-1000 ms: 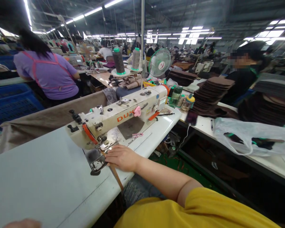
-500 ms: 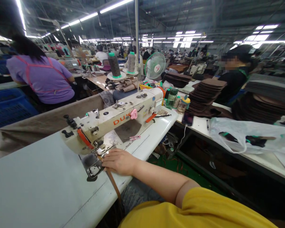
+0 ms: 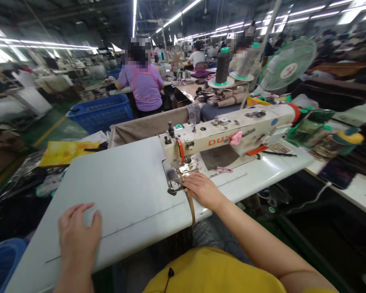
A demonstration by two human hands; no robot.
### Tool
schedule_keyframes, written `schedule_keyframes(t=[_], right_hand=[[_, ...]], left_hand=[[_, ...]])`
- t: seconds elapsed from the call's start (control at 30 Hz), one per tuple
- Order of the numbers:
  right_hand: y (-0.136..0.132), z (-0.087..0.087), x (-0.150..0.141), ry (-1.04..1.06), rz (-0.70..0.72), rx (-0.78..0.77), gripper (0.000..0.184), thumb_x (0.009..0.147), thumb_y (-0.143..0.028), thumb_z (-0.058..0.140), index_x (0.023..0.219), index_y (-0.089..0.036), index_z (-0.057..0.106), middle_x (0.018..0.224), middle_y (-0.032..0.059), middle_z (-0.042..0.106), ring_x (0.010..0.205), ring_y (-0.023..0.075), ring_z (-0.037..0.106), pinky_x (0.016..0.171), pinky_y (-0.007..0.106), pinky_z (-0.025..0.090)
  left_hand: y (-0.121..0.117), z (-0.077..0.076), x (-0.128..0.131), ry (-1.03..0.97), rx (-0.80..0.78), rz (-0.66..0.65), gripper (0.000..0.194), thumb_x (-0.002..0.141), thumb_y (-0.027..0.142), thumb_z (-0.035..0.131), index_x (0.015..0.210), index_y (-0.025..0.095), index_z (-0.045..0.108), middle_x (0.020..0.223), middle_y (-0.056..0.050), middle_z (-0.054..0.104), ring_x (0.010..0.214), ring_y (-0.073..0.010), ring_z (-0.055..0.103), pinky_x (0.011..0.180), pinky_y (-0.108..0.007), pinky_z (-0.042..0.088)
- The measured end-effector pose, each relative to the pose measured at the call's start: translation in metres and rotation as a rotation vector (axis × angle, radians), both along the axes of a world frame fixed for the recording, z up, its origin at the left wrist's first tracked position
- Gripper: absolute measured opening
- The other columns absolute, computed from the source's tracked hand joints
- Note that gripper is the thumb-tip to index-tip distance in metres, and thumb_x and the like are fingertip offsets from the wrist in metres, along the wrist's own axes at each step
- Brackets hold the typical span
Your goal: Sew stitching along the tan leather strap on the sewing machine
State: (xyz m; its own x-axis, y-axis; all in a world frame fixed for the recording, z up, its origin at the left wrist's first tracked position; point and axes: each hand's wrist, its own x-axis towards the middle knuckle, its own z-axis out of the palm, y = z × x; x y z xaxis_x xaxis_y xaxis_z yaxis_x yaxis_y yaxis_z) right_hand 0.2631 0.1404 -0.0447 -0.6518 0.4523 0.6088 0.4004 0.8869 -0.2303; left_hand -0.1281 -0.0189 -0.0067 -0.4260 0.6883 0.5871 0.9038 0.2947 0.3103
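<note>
- Your right hand (image 3: 203, 189) lies fingers together on the strap (image 3: 191, 208); whether it pinches, I cannot tell.
- Your left hand (image 3: 79, 232) is spread wide at the table (image 3: 125, 179), empty.
- The strap's long axis runs from the machine's (image 3: 201, 140) needle end toward you, its near stretch dropping over the table's front edge.
- Pink snips (image 3: 224, 169) lie on the pale surface.
- Beyond are a blue basket (image 3: 100, 116), a co-worker (image 3: 146, 91) in purple, and a fan (image 3: 288, 67).
</note>
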Motion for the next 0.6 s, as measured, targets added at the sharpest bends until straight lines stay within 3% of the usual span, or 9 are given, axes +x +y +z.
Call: schedule_keyframes(t=[0.1,0.23,0.47,0.6], right_hand=[[-0.001,0.003,0.0,-0.008,-0.002,-0.002,0.024,0.105,-0.026,0.06,0.124,-0.021,0.074,0.124,0.0097,0.077,0.117,0.0221,0.071,0.115,0.047,0.05],[-0.002,0.005,-0.001,-0.017,-0.017,0.002,0.025,0.105,-0.026,0.06,0.125,-0.022,0.075,0.124,0.0097,0.077,0.117,0.023,0.072,0.114,0.048,0.051],[0.0,0.002,-0.002,-0.009,-0.016,0.01,0.024,0.105,-0.025,0.06,0.124,-0.022,0.074,0.123,0.009,0.078,0.117,0.0228,0.072,0.114,0.047,0.051],[-0.001,0.003,-0.002,0.006,-0.009,0.023,0.019,0.104,-0.025,0.062,0.116,-0.019,0.075,0.121,0.0082,0.078,0.115,0.0214,0.072,0.115,0.045,0.049]], left_hand=[[0.002,-0.013,0.008,0.032,-0.039,-0.03,0.035,0.097,0.04,0.051,0.114,0.013,0.066,0.123,-0.017,0.06,0.128,-0.0343,0.054,0.114,-0.054,0.044],[0.004,-0.022,0.021,0.054,0.029,-0.065,0.036,0.099,0.039,0.051,0.117,0.011,0.067,0.122,-0.018,0.06,0.126,-0.033,0.054,0.113,-0.049,0.046],[0.002,-0.029,0.022,0.142,0.035,-0.029,0.03,0.1,0.032,0.052,0.115,0.01,0.067,0.122,-0.019,0.06,0.123,-0.0337,0.056,0.113,-0.052,0.046],[-0.004,-0.026,0.027,0.022,0.005,-0.062,0.028,0.099,0.035,0.051,0.11,0.014,0.066,0.125,-0.018,0.057,0.126,-0.0364,0.053,0.116,-0.057,0.04]])
